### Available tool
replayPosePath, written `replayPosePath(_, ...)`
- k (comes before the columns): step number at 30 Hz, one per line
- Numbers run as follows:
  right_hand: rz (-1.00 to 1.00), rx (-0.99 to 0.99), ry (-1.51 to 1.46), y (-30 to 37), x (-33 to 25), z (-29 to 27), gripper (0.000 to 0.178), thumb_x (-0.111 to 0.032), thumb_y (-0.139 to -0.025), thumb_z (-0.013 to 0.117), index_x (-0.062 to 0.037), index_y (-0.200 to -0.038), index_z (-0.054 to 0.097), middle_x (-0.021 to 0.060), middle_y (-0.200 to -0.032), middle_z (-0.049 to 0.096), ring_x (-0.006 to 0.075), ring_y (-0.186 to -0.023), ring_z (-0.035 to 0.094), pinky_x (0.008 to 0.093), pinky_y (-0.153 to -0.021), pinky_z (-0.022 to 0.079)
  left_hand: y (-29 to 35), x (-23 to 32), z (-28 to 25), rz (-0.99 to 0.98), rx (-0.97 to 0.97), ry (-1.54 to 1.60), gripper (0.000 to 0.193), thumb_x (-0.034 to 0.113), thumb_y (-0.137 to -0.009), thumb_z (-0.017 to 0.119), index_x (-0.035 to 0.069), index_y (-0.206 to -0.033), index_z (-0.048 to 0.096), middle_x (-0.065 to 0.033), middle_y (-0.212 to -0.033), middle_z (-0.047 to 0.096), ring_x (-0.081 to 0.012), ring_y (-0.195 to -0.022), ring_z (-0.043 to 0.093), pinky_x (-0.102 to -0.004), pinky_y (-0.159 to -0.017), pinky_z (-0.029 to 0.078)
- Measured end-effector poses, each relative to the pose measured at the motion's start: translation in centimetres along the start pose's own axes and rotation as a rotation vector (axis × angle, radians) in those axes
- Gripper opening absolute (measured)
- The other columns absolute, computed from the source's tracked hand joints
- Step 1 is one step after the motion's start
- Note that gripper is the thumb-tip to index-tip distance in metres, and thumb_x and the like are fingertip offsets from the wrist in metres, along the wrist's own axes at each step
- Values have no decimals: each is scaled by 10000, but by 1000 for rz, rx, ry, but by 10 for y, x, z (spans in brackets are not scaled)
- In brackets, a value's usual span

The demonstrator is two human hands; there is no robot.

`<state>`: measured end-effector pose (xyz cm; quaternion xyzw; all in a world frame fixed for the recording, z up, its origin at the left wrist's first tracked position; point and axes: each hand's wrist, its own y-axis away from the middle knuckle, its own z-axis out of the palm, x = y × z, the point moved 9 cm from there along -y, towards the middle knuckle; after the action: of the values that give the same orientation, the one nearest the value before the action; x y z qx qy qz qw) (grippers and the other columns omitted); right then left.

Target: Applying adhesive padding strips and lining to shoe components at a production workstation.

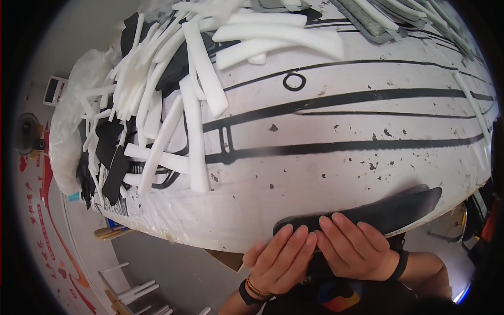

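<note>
A: Both hands down at the near edge of the white worktable (325, 157). Left hand (281, 260) flat, fingers together, pressing on the left end of a dark curved foam piece (388, 207).

B: Right hand (354, 249) just beside it, fingers also laid flat over the same piece, touching the left hand's fingertips. No pinch, no closed grasp: palms-down pressing, both.

A: Piece lying right along the table's near rim, long and crescent-shaped, tapering to a point out to the right of the hands.

B: Looks light and soft, probably thin padding. Likely to flex and droop if lifted by one end. Best taken near the thicker middle, or with both hands spread along its length.

A: Surface looks matte, so probably not slippery. Not fragile either, by the look of it, though a thin tip could crease.

B: Farther up the table from the piece, a heap of white foam strips (194, 105), mixed with a few black cutouts (115, 168). Grey padded pieces (367, 23) at the far edge. Clear plastic bag (73, 121) hanging off the table's left side.
</note>
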<state>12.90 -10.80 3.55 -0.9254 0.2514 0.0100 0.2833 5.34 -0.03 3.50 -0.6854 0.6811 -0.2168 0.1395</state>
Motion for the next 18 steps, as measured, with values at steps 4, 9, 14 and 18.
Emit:
replayPosePath(4,19,-17,-24,2,2,3,235,-275,-970,554,-210,-1152,686,-24,-1198,663,156,-1110,621,347,-1026,355,6,1,6,-41,-16,-52,287,273,-935,565,265,-1118,787,91,-1193,739,-150,-1285,543,-413,-1161,242)
replayPosePath(9,39,-46,-47,2,4,8,225,-267,-965,557,-204,-1141,683,-20,-1180,660,160,-1089,620,347,-1006,359,5,3,-1,-16,243,-162,270,354,-930,545,309,-1056,779,182,-1145,726,-135,-1244,481,-422,-1174,220)
replayPosePath(14,60,-71,-68,2,9,14,215,-259,-961,561,-198,-1129,680,-16,-1162,656,164,-1068,619,347,-986,363,25,-25,-12,-127,535,30,263,455,-883,629,210,-956,691,52,-1058,662,-233,-1102,503,-421,-1045,337)
replayPosePath(18,62,-90,-95,3,7,17,207,-252,-957,564,-193,-1120,678,-12,-1148,653,167,-1051,618,347,-971,366,11,-41,-18,-369,439,137,434,523,-843,687,104,-921,605,-70,-1007,572,-286,-1009,484,-406,-887,405)
